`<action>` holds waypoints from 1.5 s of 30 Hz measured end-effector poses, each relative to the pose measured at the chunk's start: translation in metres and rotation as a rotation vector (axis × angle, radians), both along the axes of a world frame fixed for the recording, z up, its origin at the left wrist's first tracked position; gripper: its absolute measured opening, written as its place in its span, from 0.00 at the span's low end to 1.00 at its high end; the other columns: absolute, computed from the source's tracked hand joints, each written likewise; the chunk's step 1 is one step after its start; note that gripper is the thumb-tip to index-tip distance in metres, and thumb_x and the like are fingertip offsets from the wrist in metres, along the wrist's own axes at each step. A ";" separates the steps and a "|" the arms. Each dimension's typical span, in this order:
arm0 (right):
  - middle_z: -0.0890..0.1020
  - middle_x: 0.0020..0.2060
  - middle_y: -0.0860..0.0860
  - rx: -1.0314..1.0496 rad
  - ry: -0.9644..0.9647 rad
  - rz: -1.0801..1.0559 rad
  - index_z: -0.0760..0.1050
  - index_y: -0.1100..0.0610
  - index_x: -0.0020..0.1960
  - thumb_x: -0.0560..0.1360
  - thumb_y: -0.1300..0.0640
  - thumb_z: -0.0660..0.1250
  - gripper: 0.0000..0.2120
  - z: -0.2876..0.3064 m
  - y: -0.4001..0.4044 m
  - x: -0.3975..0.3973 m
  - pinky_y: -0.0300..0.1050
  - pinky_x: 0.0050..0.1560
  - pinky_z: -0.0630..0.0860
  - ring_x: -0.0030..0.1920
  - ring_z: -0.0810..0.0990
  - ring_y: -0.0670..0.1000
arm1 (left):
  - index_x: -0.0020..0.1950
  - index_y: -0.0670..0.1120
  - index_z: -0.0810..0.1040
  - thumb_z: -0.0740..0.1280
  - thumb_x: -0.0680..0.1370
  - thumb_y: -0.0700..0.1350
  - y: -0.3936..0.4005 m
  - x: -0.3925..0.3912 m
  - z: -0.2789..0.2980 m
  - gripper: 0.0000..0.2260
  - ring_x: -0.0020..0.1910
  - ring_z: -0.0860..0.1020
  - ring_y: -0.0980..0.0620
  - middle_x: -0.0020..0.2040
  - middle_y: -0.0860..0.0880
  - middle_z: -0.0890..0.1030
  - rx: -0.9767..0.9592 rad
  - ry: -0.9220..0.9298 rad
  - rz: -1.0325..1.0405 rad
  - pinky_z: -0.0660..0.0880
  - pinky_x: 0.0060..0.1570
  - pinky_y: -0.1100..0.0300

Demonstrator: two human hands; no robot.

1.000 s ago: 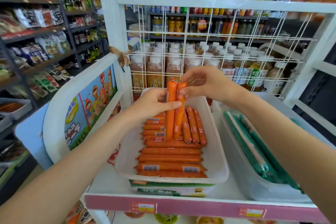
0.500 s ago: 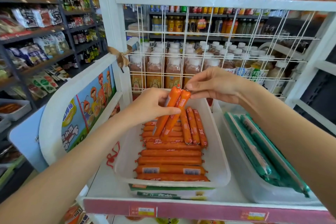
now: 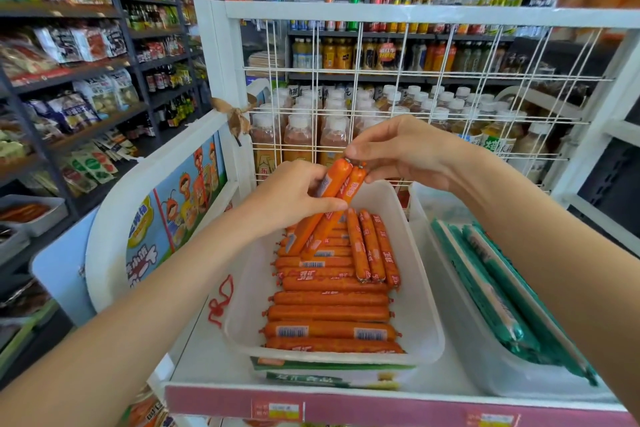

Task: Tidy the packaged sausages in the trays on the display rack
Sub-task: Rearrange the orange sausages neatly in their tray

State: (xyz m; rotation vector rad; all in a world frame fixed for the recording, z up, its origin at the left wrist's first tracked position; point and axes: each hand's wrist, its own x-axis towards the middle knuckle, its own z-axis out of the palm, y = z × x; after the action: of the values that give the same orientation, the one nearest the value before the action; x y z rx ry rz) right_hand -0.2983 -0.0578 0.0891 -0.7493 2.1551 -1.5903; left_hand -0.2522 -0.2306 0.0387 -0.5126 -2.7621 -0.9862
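While your left hand (image 3: 294,194) grips two orange sausages (image 3: 325,208) mid-length, your right hand (image 3: 398,149) pinches their top ends, tilted above the white tray (image 3: 426,315)'s far left corner.

bottled drinks (image 3: 332,135) behind a wire grid (image 3: 433,80), snack shelves (image 3: 69,80) left

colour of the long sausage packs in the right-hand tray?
Green, teal-toned, with a pale stripe along each sausage pack. The head view, the only one, shows it.
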 end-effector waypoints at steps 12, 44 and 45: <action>0.83 0.38 0.53 -0.199 -0.040 -0.129 0.78 0.61 0.45 0.75 0.62 0.65 0.04 -0.013 0.010 -0.006 0.38 0.43 0.80 0.39 0.82 0.48 | 0.48 0.44 0.77 0.65 0.76 0.45 -0.009 -0.010 0.010 0.05 0.43 0.79 0.54 0.43 0.50 0.80 0.327 -0.067 0.137 0.75 0.43 0.65; 0.83 0.39 0.56 -0.049 0.356 -0.020 0.77 0.61 0.49 0.69 0.70 0.69 0.11 -0.022 0.012 0.006 0.34 0.42 0.78 0.37 0.83 0.43 | 0.48 0.44 0.74 0.67 0.75 0.38 -0.008 -0.030 0.028 0.05 0.36 0.76 0.56 0.40 0.48 0.78 1.138 -0.402 0.206 0.69 0.25 0.71; 0.83 0.41 0.58 -0.056 0.365 -0.015 0.76 0.62 0.50 0.69 0.70 0.68 0.10 -0.023 0.011 0.007 0.34 0.42 0.78 0.37 0.83 0.43 | 0.48 0.44 0.74 0.67 0.75 0.38 -0.008 -0.030 0.028 0.04 0.35 0.76 0.57 0.39 0.49 0.78 1.142 -0.401 0.205 0.69 0.24 0.71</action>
State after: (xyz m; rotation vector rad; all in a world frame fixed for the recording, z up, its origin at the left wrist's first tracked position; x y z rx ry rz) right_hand -0.2911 -0.0464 0.0666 -1.1180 2.3738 -1.6297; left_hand -0.2819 -0.2385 0.0664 0.1701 -1.8987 -2.4549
